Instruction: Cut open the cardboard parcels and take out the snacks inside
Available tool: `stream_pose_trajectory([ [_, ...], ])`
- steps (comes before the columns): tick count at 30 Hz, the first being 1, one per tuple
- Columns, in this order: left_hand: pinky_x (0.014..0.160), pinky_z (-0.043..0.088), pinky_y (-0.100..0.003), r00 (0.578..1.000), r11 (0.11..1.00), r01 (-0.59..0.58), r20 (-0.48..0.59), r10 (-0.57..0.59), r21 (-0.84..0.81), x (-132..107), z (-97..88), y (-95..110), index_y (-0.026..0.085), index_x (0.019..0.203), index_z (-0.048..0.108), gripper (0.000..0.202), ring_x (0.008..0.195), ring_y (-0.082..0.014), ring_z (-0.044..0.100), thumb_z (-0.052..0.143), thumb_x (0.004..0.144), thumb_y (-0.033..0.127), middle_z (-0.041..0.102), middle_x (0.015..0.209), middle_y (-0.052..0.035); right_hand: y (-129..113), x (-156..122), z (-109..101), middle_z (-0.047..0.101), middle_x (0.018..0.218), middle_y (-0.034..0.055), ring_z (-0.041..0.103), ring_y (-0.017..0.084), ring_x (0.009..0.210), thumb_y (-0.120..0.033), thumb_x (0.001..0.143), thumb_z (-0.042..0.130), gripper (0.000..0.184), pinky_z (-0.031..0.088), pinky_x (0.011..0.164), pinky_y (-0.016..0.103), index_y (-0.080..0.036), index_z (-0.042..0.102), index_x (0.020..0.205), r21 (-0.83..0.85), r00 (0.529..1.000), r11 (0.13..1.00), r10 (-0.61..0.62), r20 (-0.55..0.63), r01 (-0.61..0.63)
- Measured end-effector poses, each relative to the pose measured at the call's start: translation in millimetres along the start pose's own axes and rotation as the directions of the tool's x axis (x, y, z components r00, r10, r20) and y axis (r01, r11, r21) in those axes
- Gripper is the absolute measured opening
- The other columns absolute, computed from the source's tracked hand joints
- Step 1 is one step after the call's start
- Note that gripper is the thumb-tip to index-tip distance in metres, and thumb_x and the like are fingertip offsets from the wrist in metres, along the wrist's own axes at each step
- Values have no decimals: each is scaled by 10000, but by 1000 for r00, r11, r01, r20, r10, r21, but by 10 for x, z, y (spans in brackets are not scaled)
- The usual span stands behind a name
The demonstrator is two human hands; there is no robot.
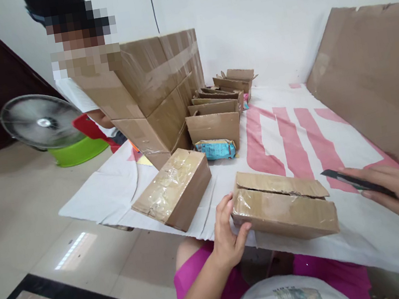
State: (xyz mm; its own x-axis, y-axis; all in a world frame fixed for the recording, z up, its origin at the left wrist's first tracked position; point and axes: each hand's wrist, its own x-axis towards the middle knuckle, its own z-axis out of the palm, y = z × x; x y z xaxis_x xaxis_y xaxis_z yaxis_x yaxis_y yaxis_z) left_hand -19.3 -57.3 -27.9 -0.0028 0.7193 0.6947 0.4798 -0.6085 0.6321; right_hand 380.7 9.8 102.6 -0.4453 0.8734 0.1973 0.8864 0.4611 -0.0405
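Observation:
A small cardboard box [288, 208] lies at the table's front edge, its top slit along the middle and one flap slightly raised. My left hand [228, 231] rests against the box's left end, fingers apart along its side. To the right of the box, my right hand [387, 188] grips a dark utility knife [360, 182], its tip pointing left and clear of the cardboard. Another small box [175, 186], with shiny tape across its top, sits just left of my left hand.
Behind them, a blue packet [216, 150] lies by a row of opened boxes [214, 127]. Large stacked cartons [153, 96] stand at the left, a person [76, 90] behind them. A big cardboard sheet [381, 80] leans at right. A fan [44, 122] is on the floor.

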Motion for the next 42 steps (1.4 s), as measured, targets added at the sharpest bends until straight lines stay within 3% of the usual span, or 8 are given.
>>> stream_pose_trajectory([
  [5,1081,391,-469,976,964,212,-12,-217,-159,16,-4,19,251,1312,491,434,1330,-277,447,622,904,317,448,1393,-141,-28,-63,685,659,1281,93,700,264,980,-389,953,388,498,566,665,351,-277,460,1433,84,965,988,107,238,-130],
  [11,930,477,-382,975,931,201,-33,-221,-306,19,-5,65,228,899,615,135,1148,-225,562,605,918,361,472,1318,-92,-17,-214,1220,724,1066,78,718,255,833,-329,879,481,456,544,646,337,-277,566,1324,99,943,987,88,321,-125],
  [19,923,479,-384,975,939,177,-76,-208,-296,4,100,96,247,939,632,100,1138,-220,548,646,896,337,471,1281,-82,-220,-135,787,663,1189,100,628,263,1097,-473,946,456,382,558,743,340,-249,617,1211,275,979,949,184,-88,-154],
  [23,936,480,-373,986,951,119,-82,-148,-286,-6,210,110,262,977,647,111,1135,-212,527,668,882,316,465,1218,-70,-579,-196,424,648,1184,89,616,259,1108,-546,955,408,425,537,866,372,-269,603,1211,347,954,934,31,-298,78],
  [28,948,481,-364,995,968,53,-70,-72,-244,-55,261,95,312,1186,629,317,1161,-216,502,655,881,231,430,1214,-72,-932,-214,369,642,1246,79,602,278,1134,-498,838,644,583,522,913,398,-280,525,1366,193,951,932,-294,-97,308],
  [32,995,449,-433,994,955,73,-56,-93,-287,-164,220,22,286,1457,341,537,1176,-230,525,492,951,186,507,1249,-119,-872,-156,573,700,936,49,636,246,949,-449,845,662,275,508,823,381,-260,666,1044,181,930,913,-351,-109,366],
  [38,891,494,-370,901,849,404,-16,-434,-340,-247,169,-148,206,1176,537,280,1054,-220,582,566,926,329,586,1129,-106,-650,-180,732,670,803,26,620,247,844,-473,816,679,222,470,786,407,-263,656,884,190,924,910,-336,-185,369],
  [42,819,522,-339,913,875,400,40,-405,-273,-162,169,-188,197,1082,591,210,958,-198,611,601,892,287,631,1065,-99,-687,-182,716,675,817,29,622,278,867,-439,800,698,189,463,791,446,-282,653,897,205,931,909,-345,-119,363],
])
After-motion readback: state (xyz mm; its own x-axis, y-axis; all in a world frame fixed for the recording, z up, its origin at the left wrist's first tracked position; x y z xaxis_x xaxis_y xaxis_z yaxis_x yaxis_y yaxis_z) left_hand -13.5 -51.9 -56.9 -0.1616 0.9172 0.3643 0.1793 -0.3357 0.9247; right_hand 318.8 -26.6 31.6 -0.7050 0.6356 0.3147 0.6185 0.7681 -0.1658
